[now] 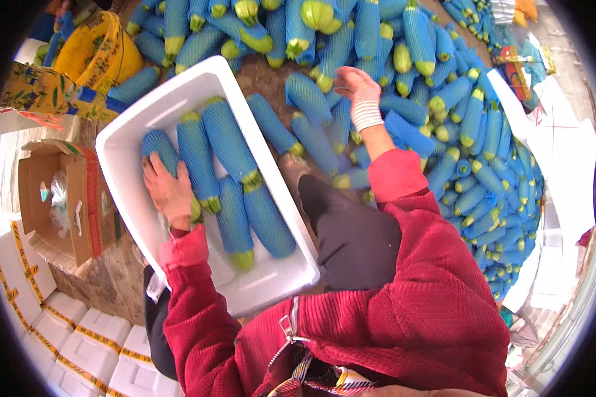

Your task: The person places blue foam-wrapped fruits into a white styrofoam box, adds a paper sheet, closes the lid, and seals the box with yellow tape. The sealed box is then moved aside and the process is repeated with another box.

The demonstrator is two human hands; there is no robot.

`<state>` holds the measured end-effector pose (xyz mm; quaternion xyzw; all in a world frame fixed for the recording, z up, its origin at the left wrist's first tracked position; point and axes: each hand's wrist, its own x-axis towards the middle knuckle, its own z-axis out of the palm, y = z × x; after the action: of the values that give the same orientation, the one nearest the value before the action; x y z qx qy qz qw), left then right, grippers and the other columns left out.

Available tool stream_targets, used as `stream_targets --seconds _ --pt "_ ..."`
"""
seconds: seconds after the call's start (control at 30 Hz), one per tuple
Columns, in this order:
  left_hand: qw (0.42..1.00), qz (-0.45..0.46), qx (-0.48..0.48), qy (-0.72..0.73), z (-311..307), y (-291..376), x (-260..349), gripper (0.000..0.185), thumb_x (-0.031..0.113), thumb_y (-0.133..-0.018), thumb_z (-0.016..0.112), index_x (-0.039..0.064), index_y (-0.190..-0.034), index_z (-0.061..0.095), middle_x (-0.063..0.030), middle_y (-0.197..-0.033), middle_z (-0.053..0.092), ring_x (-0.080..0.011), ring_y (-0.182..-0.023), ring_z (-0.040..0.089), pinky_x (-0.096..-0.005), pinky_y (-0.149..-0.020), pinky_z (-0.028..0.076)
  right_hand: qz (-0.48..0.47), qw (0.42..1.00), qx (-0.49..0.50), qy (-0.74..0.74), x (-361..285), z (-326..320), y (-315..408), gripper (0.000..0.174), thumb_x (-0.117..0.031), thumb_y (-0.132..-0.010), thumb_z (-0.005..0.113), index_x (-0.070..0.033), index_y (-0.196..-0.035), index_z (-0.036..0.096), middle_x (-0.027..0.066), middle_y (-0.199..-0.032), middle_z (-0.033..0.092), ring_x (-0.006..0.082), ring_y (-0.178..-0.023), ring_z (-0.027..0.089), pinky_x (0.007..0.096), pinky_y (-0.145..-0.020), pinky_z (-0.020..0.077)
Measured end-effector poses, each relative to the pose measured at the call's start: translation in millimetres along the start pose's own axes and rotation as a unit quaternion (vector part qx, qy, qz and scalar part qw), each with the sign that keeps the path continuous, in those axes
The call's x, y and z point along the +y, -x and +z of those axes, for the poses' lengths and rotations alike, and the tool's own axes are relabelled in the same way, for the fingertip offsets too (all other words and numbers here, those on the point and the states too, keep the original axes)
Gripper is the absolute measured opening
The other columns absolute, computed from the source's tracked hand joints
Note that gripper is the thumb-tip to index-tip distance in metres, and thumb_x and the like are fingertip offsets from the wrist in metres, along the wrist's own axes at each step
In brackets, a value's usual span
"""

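Note:
A white foam box stands tilted before me, with several zucchini in blue foam-net sleeves lying in it. My left hand grips one sleeved zucchini along the box's left wall; its lower part is mostly hidden under the palm. Beside it lie a zucchini and another, with two more nearer to me. My right hand, with a pale striped band at the wrist, is over the pile outside the box. Its fingers are bent and apart, near a sleeved zucchini, and hold nothing visible.
A large heap of sleeved zucchini spreads ahead and right. Left are a yellow basket, an opened cardboard box with plastic inside, and taped white foam boxes. My dark-trousered leg is beside the box. White sheets border the heap.

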<state>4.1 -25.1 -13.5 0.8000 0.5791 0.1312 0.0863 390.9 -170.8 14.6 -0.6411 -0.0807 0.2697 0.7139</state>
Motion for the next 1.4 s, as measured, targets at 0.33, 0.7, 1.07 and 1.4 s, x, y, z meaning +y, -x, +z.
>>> stream_targets --seconds 0.33,0.7,1.07,1.4 --pt "0.991 -0.056 -0.041 0.118 -32.9 14.5 -12.7 0.057 0.023 -0.087 0.064 0.002 -0.135 0.044 -0.0204 -0.137 0.046 -0.0382 -0.125 0.045 -0.0425 -0.105 0.037 -0.015 0.975 0.002 0.221 49.7 -35.5 -27.4 0.056 -0.030 -0.080 0.074 0.002 -0.123 0.058 0.0143 -0.118 0.065 0.0232 -0.109 0.061 0.0329 -0.095 0.0455" --pt "0.940 0.001 -0.087 0.330 -90.7 60.9 60.5 0.030 0.000 -0.088 0.060 -0.001 -0.118 0.060 -0.0122 -0.120 0.061 -0.0220 -0.109 0.059 -0.0317 -0.096 0.045 -0.106 0.849 0.059 0.514 -46.9 117.4 -135.5 0.117 -0.035 -0.057 0.086 -0.007 -0.147 0.017 0.0227 -0.142 0.036 0.0379 -0.122 0.050 0.0445 -0.098 0.0453" --pt "0.560 -0.017 -0.230 0.796 -93.7 21.6 182.6 0.085 0.051 -0.089 0.059 0.003 -0.149 0.022 -0.0181 -0.146 0.039 -0.0322 -0.125 0.050 -0.0470 -0.103 0.043 0.050 0.947 -0.276 -0.157 -89.1 3.1 0.9 0.080 -0.007 -0.069 0.079 0.002 -0.138 0.039 0.0150 -0.114 0.061 0.0268 -0.098 0.063 0.0390 -0.080 0.0555" --pt "0.672 -0.253 -0.195 0.668 -107.7 70.4 100.3 0.067 0.045 -0.089 0.058 0.001 -0.136 0.043 -0.0138 -0.123 0.059 -0.0269 -0.106 0.060 -0.0410 -0.094 0.049 -0.148 0.698 0.066 0.698 -30.8 -24.4 -206.1 0.099 -0.063 -0.061 0.077 0.000 -0.127 0.037 0.0247 -0.118 0.060 0.0373 -0.108 0.060 0.0468 -0.087 0.0506"
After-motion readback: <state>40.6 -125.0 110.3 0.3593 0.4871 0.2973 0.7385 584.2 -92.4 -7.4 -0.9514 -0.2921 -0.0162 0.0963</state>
